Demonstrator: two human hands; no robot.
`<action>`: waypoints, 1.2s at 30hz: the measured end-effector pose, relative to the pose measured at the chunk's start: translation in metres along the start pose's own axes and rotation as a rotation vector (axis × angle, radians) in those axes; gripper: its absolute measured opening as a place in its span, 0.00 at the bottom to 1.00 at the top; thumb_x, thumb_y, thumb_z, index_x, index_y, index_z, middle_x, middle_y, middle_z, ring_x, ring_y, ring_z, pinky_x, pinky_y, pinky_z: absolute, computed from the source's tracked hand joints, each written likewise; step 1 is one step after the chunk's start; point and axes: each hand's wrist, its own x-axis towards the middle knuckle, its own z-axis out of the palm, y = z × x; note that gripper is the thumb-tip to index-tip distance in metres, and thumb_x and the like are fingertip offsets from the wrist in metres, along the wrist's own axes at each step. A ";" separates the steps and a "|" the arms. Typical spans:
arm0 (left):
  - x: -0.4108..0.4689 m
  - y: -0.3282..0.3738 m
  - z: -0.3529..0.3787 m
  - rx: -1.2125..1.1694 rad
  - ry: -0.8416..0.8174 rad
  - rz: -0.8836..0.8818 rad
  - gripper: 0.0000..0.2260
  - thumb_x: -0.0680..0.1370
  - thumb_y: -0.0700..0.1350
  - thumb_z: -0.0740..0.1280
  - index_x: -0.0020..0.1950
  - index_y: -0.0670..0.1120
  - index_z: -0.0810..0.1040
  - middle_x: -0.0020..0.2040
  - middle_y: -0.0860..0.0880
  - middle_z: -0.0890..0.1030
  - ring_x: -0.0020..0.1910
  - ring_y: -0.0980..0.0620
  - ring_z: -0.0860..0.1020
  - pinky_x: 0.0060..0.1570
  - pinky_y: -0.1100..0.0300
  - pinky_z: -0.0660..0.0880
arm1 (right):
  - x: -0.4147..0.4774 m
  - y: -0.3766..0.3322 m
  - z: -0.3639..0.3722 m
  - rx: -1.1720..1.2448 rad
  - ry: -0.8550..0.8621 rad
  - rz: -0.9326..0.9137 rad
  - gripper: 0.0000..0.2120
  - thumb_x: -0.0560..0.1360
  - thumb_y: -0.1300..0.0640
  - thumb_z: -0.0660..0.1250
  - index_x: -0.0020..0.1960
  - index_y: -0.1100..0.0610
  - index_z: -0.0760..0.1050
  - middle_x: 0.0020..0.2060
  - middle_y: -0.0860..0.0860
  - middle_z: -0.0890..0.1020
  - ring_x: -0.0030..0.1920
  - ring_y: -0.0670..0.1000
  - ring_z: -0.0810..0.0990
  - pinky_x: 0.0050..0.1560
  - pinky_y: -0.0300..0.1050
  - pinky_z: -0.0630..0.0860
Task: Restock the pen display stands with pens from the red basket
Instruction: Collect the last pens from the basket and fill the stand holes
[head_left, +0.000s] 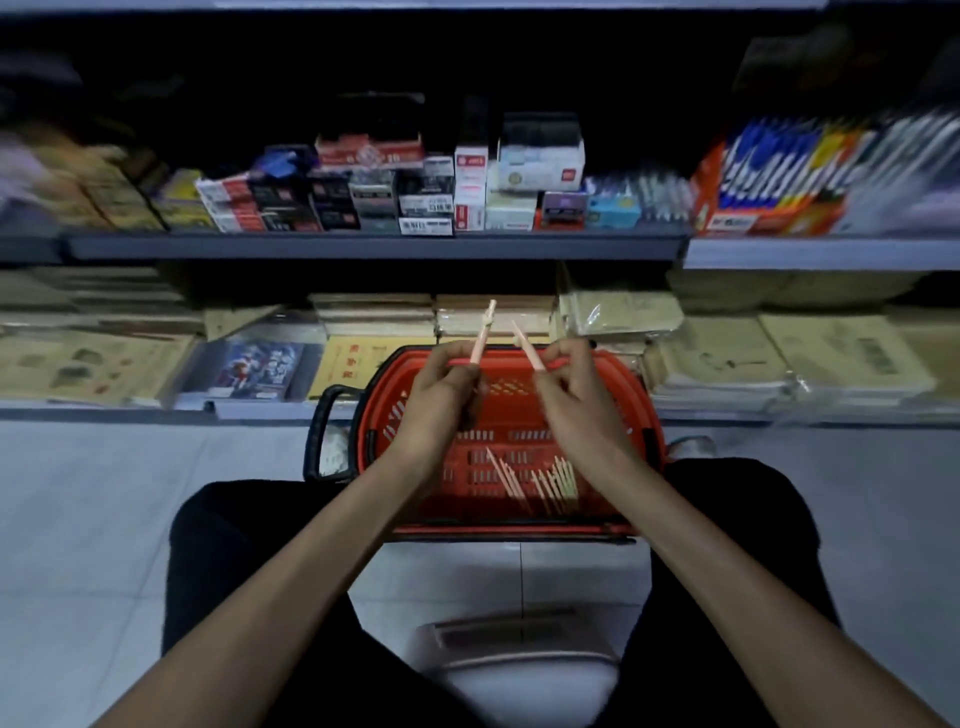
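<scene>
A red basket (644, 457) stands on the floor in front of my knees, with several pink pens (540, 480) lying on its bottom. My left hand (441, 400) hovers above the basket and pinches one pink pen (482, 335) pointing upward. My right hand (574, 395) is beside it and pinches another pink pen (527, 345), which tilts up to the left. The two pens stay a little apart. No pen display stand is clearly recognisable; the shelf above is dim and blurred.
A low shelf (156, 410) behind the basket carries stacks of wrapped notebooks and booklets. The shelf above (363, 244) holds small stationery boxes. A pale stool (519, 670) sits between my legs on the tiled floor. The basket's black handle (322, 431) hangs at its left.
</scene>
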 end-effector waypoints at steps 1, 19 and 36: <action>-0.006 0.008 0.002 0.000 0.008 0.031 0.07 0.84 0.36 0.58 0.57 0.44 0.74 0.34 0.50 0.76 0.28 0.54 0.68 0.31 0.59 0.62 | -0.005 -0.008 -0.004 0.001 0.019 -0.022 0.04 0.84 0.57 0.60 0.56 0.49 0.67 0.37 0.52 0.75 0.28 0.47 0.69 0.28 0.39 0.65; -0.061 0.122 0.036 -0.076 -0.090 0.272 0.10 0.85 0.40 0.62 0.59 0.39 0.81 0.44 0.46 0.79 0.38 0.54 0.77 0.37 0.60 0.76 | -0.028 -0.117 -0.073 0.233 0.159 -0.190 0.03 0.84 0.59 0.64 0.54 0.52 0.76 0.49 0.55 0.80 0.50 0.55 0.83 0.52 0.47 0.83; -0.040 0.252 0.051 -0.041 -0.045 0.462 0.08 0.85 0.39 0.64 0.57 0.40 0.83 0.43 0.44 0.84 0.43 0.49 0.83 0.47 0.61 0.80 | 0.008 -0.250 -0.112 0.371 0.126 -0.250 0.02 0.83 0.62 0.66 0.53 0.57 0.76 0.43 0.57 0.82 0.41 0.53 0.85 0.49 0.52 0.85</action>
